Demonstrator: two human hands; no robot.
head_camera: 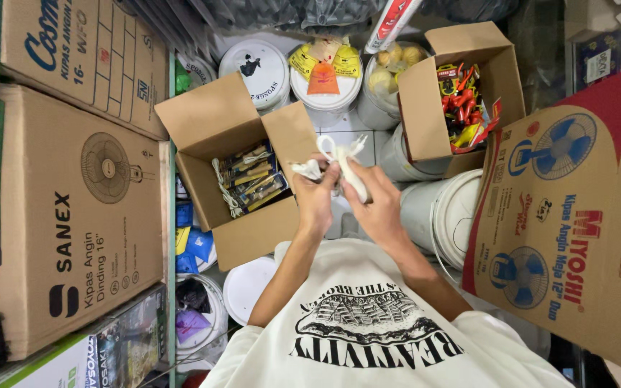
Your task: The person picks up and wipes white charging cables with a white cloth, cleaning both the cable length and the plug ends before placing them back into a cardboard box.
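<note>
white coiled plastic cable (343, 162) gripped by both hands: left hand (315, 192) and right hand (375, 205) closed on it. open brown cardboard box (235, 179) of packaged cables sits just left.

cable (339, 162) between open boxes (242, 179), tubs (264, 68) behind
</note>
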